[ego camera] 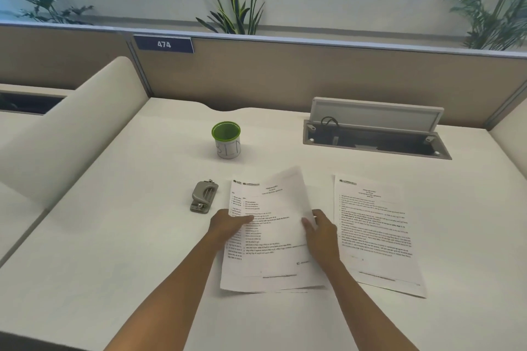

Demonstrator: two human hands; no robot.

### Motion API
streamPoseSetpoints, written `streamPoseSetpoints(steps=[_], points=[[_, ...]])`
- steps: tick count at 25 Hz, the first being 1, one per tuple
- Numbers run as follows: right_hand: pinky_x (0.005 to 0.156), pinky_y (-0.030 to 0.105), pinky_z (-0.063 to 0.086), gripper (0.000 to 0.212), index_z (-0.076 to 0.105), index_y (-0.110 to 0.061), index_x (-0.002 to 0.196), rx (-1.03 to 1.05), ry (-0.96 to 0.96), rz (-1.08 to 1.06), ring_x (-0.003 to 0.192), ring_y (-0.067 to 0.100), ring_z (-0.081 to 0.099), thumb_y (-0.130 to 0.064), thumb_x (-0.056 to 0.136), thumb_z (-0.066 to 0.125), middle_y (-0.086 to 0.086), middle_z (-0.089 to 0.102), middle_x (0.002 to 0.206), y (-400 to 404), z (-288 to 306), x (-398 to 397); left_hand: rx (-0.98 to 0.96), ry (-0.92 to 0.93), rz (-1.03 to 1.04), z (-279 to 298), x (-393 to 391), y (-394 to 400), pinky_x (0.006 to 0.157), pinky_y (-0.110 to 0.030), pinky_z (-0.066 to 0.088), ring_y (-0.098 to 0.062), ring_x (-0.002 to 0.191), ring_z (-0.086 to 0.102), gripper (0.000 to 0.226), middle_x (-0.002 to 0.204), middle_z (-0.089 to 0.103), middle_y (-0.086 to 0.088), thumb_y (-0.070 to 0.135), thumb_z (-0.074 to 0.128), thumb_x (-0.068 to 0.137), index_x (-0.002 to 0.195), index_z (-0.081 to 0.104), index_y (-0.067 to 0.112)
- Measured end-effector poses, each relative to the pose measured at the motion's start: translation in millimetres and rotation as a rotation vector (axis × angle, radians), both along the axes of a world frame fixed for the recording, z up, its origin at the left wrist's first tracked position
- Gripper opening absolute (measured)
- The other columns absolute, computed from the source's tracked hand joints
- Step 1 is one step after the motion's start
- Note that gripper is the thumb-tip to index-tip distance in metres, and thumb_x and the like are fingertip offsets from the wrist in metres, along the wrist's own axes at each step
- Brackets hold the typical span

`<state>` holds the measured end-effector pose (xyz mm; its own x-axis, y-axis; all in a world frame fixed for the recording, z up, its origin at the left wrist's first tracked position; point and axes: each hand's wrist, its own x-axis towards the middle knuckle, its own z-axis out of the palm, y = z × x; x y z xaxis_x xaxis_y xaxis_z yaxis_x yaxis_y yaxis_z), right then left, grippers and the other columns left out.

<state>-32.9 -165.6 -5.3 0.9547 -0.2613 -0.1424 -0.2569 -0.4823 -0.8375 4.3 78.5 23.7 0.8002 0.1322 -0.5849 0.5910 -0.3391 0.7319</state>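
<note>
A white printed paper sheet (276, 236), with a small letterhead and dense lines of black text, is held up by both side edges and skewed slightly clockwise. Directly beneath lies a second white printed sheet (232, 273), flat, its left strip and bottom edge showing.

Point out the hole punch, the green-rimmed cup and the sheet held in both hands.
hole punch (204, 196), head view, grey top lever.
green-rimmed cup (229, 150), head view, white side wall.
held sheet (278, 208), head view, printed middle.
</note>
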Motion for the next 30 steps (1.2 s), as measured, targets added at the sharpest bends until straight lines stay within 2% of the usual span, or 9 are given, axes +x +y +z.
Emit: streamPoseSetpoints(steps=[3,6,7,9,12,14,18,22,30], points=[[0.079,0.029,0.045,0.029,0.061,-0.016,0.120,0.077,0.007,0.062,0.097,0.019,0.062,-0.033,0.097,0.063,0.002,0.067,0.104,3,10,0,0.028,-0.005,-0.044,-5,-1,1,0.081,-0.030,0.056,-0.018,0.095,0.071,0.041,0.108,0.076,0.000,0.023,0.085,0.070,0.110,0.075,0.018],[0.068,0.022,0.046,0.027,0.062,-0.013,0.119,0.123,-0.004,-0.015,0.083,0.016,0.067,-0.029,0.097,0.064,0.001,0.069,0.095,-20,18,1,0.059,-0.008,-0.053,-6,-1,0,0.087,-0.034,0.057,-0.023,0.096,0.071,0.038,0.109,0.076,-0.004,0.011,0.081,0.071,0.109,0.075,0.015],[0.067,0.022,0.047,0.026,0.063,-0.011,0.117,0.106,-0.023,-0.081,0.084,0.019,0.068,-0.024,0.095,0.066,0.003,0.069,0.093,-32,19,1,0.056,-0.006,-0.052,-6,-1,1,0.087,-0.035,0.057,-0.024,0.096,0.071,0.038,0.109,0.076,-0.005,0.010,0.080,0.072,0.110,0.075,0.015],[0.080,0.032,0.050,0.032,0.064,-0.007,0.116,-0.036,-0.058,-0.255,0.101,0.034,0.066,-0.020,0.089,0.073,0.011,0.070,0.103,-63,15,3,0.049,-0.002,-0.064,-6,-1,2,0.086,-0.035,0.056,-0.025,0.098,0.070,0.040,0.110,0.075,-0.005,0.008,0.077,0.073,0.112,0.074,0.014],[0.103,0.052,0.039,0.068,0.054,-0.009,0.132,-0.320,0.182,-0.495,0.128,0.043,0.046,-0.040,0.078,0.083,0.021,0.055,0.134,-112,12,2,0.036,0.013,-0.086,-10,2,4,0.092,-0.042,0.057,-0.028,0.099,0.070,0.045,0.111,0.075,-0.006,0.011,0.074,0.069,0.114,0.072,0.014],[0.106,0.054,0.034,0.094,0.044,-0.011,0.140,-0.368,0.360,-0.565,0.133,0.041,0.038,-0.053,0.068,0.086,0.021,0.044,0.143,-138,13,-7,0.020,0.027,-0.097,-12,5,6,0.093,-0.047,0.057,-0.030,0.099,0.070,0.048,0.111,0.074,-0.007,0.012,0.072,0.066,0.114,0.071,0.013],[0.105,0.053,0.035,0.122,0.031,-0.007,0.146,-0.356,0.455,-0.606,0.131,0.037,0.036,-0.059,0.053,0.091,0.018,0.036,0.143,-163,9,-20,-0.024,0.031,-0.106,-14,6,7,0.093,-0.052,0.056,-0.033,0.099,0.070,0.042,0.113,0.074,-0.011,0.008,0.066,0.068,0.109,0.071,0.013],[0.099,0.056,0.040,0.118,0.030,-0.006,0.142,-0.314,0.481,-0.583,0.128,0.041,0.041,-0.048,0.054,0.095,0.017,0.035,0.140,-164,17,-18,-0.040,0.016,-0.095,-11,1,5,0.094,-0.051,0.055,-0.034,0.101,0.069,0.029,0.113,0.072,-0.012,-0.003,0.062,0.083,0.106,0.069,0.013],[0.097,0.052,0.046,0.119,0.032,0.001,0.135,-0.180,0.562,-0.615,0.130,0.045,0.048,-0.039,0.047,0.101,0.025,0.042,0.139,-175,24,-16,-0.078,0.034,-0.073,-12,-1,4,0.095,-0.053,0.054,-0.036,0.103,0.068,0.027,0.116,0.071,-0.014,-0.006,0.059,0.088,0.102,0.068,0.014]])
